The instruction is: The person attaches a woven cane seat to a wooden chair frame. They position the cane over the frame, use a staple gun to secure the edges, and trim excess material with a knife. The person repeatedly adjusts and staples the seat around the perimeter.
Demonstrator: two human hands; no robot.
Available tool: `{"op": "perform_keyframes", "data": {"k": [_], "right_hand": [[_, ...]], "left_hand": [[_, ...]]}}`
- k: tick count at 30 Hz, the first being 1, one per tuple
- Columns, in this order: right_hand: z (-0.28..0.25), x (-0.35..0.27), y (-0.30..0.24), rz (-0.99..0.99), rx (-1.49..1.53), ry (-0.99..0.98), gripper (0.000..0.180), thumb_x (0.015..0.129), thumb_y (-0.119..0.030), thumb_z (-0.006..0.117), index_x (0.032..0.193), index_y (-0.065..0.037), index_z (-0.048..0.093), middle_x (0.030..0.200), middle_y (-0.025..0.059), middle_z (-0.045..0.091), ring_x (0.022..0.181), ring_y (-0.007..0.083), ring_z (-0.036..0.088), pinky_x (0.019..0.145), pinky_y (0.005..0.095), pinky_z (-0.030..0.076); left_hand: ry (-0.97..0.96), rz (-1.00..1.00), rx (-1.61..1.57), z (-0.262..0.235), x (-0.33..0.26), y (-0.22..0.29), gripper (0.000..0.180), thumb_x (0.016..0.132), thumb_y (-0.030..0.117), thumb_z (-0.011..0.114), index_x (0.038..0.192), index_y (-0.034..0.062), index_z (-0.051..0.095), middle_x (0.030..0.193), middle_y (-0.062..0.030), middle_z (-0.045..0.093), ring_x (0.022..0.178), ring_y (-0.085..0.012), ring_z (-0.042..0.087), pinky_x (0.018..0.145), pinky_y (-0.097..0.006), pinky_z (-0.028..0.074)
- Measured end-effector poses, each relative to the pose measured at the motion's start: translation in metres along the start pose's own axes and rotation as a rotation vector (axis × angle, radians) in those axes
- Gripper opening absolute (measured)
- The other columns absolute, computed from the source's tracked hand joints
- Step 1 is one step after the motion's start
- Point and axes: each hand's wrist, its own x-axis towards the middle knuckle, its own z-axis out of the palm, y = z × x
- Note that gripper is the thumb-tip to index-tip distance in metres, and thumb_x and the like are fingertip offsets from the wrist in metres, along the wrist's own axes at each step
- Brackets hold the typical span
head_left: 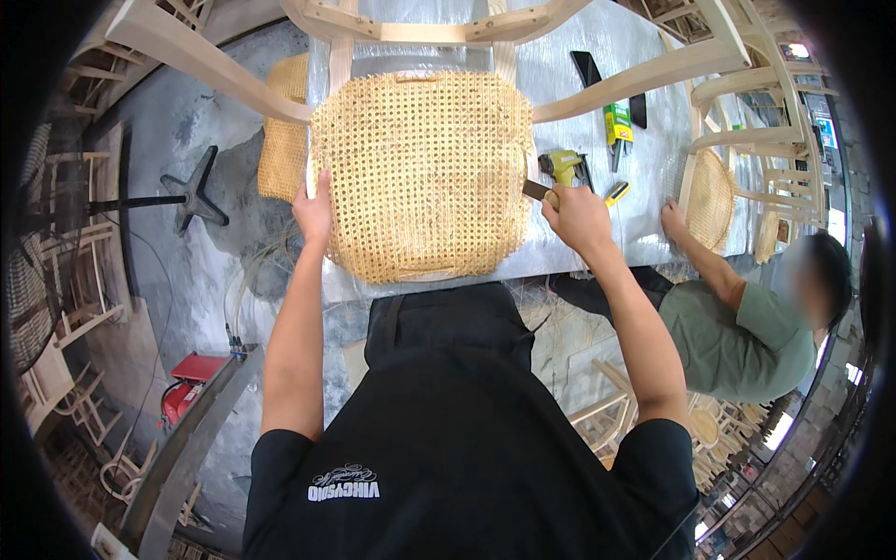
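By cane seat [425, 177] — R hand [579, 220] w/ tool [536, 190], grn-labelled btl [618, 124]

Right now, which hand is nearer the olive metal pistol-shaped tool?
Right. The right hand appears just below the tool; the left hand is farther left, across the yellow woven-cane seat.

film-covered table [653, 182] | cane-seat chair [420, 177] | nail gun [564, 168] | green-yellow bottle [618, 125] | yellow cutter [617, 194]

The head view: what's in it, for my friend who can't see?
A person in black holds a wooden chair's woven cane seat by its left edge with the left hand, the right hand gripping a flat-bladed tool at the right edge. Nearby are a greenish power tool and a co-worker.
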Motion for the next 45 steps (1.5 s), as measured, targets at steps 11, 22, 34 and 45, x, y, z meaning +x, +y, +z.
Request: {"op": "perform_keyframes", "data": {"k": [11, 22, 34, 45], "right_hand": [[-0.018, 0.059, 0.009, -0.187, -0.189, 0.095, 0.016, 0.086, -0.022, 0.063, 0.083, -0.007, 0.066, 0.075, 0.0169, 0.067, 0.066, 0.0331, 0.070, 0.056, 0.0425, 0.057], [-0.024, 0.079, 0.011, -0.306, -0.295, 0.057, 0.015, 0.085, -0.019, 0.062, 0.081, -0.005, 0.064, 0.071, 0.0131, 0.064, 0.061, 0.0291, 0.070, 0.051, 0.0394, 0.056], [-0.033, 0.087, 0.008, -0.260, -0.256, -0.039, 0.017, 0.085, -0.022, 0.066, 0.083, -0.006, 0.060, 0.072, 0.0134, 0.064, 0.059, 0.0285, 0.069, 0.050, 0.0376, 0.056], [-0.017, 0.082, -0.019, -0.187, -0.328, -0.150, 0.009, 0.084, -0.010, 0.061, 0.084, -0.001, 0.059, 0.073, 0.0160, 0.065, 0.062, 0.0306, 0.070, 0.052, 0.0385, 0.057]], "left_hand": [[-0.051, -0.053, -0.018, 0.002, 0.007, -0.007, 0.047, 0.094, 0.043, 0.067, 0.108, -0.0012, 0.070, 0.083, -0.0108, 0.069, 0.077, -0.0172, 0.063, 0.074, -0.035, 0.050], [-0.050, -0.048, -0.084, 0.003, 0.003, -0.002, 0.041, 0.096, 0.038, 0.066, 0.105, -0.0026, 0.068, 0.083, -0.0051, 0.067, 0.075, -0.0113, 0.057, 0.070, -0.030, 0.048], [-0.055, -0.097, -0.105, 0.008, 0.009, -0.008, 0.040, 0.096, 0.037, 0.066, 0.105, -0.0029, 0.066, 0.088, -0.0065, 0.069, 0.078, -0.0100, 0.058, 0.071, -0.030, 0.048], [-0.079, -0.080, -0.101, 0.004, 0.005, -0.015, 0.040, 0.098, 0.035, 0.064, 0.110, -0.0034, 0.066, 0.093, -0.0052, 0.069, 0.082, -0.0108, 0.059, 0.074, -0.029, 0.048]]}}
